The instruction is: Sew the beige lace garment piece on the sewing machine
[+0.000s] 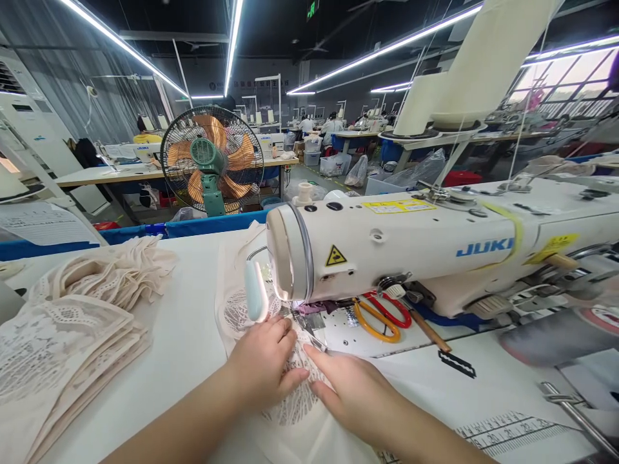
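A cream lace fabric piece (294, 403) lies under the head of a white sewing machine (348, 241), its upper part spread to the left of the needle area. My left hand (268, 361) presses on the fabric just in front of the needle area, fingers bent and thumb pointing right. Close beside it on the right, my right hand (345, 390) rests on the same fabric with its thumb and index finger apart. The machine's head and my fingers hide the needle and the exact stitching spot. A pale blue guard (256, 291) stands by the machine's end.
Stacked cream lace pieces (68, 361) lie at the left. Scissors with orange (377, 322) and red handles, a wooden-handled tool (430, 328) and a black blade (457, 364) lie under the machine arm. A fan (211, 158) stands behind the table; people sit farther back.
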`<state>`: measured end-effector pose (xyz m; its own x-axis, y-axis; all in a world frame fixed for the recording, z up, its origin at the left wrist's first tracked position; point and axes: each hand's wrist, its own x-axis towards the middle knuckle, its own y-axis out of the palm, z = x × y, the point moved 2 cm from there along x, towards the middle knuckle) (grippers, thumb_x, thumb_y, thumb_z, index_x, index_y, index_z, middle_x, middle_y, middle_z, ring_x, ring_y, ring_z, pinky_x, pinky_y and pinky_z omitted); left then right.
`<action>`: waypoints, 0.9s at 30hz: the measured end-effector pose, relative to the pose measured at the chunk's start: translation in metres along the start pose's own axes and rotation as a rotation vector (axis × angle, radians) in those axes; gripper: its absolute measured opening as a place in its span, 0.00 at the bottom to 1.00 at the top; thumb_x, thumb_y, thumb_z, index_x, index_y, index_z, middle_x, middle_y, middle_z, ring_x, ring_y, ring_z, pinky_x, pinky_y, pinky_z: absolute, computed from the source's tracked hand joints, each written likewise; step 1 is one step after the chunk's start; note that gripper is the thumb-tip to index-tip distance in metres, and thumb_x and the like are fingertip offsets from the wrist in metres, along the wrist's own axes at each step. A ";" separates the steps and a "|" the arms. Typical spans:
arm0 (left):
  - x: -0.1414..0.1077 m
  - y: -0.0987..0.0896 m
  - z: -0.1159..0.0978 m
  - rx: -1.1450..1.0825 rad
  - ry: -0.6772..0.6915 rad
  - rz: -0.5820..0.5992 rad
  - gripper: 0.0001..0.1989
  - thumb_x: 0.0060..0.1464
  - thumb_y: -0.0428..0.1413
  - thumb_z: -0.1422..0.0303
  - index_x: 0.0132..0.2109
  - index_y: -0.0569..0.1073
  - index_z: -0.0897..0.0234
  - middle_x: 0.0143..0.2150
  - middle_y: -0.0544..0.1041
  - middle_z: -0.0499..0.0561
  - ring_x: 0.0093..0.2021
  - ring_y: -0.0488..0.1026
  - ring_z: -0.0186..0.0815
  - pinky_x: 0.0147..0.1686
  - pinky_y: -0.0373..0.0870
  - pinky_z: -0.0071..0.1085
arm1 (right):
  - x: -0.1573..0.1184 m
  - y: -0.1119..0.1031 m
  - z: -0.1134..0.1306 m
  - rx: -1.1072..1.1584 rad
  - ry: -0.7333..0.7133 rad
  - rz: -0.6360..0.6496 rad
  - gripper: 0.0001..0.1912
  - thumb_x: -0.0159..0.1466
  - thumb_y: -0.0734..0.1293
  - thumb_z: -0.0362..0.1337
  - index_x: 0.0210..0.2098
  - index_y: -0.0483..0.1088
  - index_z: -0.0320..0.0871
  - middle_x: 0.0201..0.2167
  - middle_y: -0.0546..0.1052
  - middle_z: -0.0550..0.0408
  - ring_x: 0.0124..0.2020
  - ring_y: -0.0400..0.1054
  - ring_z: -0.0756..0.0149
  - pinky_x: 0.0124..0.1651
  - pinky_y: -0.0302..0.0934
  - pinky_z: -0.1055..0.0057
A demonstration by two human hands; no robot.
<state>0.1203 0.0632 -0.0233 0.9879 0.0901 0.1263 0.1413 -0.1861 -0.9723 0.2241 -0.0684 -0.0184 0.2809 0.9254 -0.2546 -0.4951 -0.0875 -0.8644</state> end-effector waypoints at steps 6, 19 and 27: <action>0.001 -0.006 0.004 0.035 -0.076 0.062 0.24 0.55 0.50 0.59 0.55 0.67 0.71 0.57 0.66 0.66 0.58 0.60 0.56 0.53 0.60 0.57 | 0.005 -0.003 0.005 -0.018 0.043 -0.010 0.28 0.63 0.56 0.37 0.62 0.54 0.39 0.38 0.77 0.45 0.41 0.71 0.49 0.38 0.62 0.61; -0.018 -0.025 -0.021 0.142 -0.285 0.411 0.47 0.38 0.60 0.47 0.63 0.56 0.59 0.66 0.46 0.66 0.65 0.40 0.61 0.53 0.36 0.70 | -0.028 0.005 -0.015 -0.263 -0.163 -0.048 0.20 0.61 0.55 0.30 0.50 0.66 0.48 0.30 0.73 0.53 0.31 0.68 0.57 0.26 0.46 0.68; -0.008 -0.033 -0.003 0.072 -0.421 0.477 0.43 0.41 0.60 0.54 0.64 0.54 0.52 0.68 0.39 0.60 0.65 0.42 0.60 0.56 0.38 0.65 | -0.012 0.001 -0.012 -0.234 -0.174 -0.068 0.22 0.61 0.57 0.30 0.54 0.65 0.46 0.31 0.76 0.52 0.33 0.71 0.56 0.27 0.48 0.67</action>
<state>0.1074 0.0661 0.0082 0.8290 0.3932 -0.3976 -0.3269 -0.2361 -0.9151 0.2298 -0.0844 -0.0215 0.1522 0.9795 -0.1317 -0.2709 -0.0868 -0.9587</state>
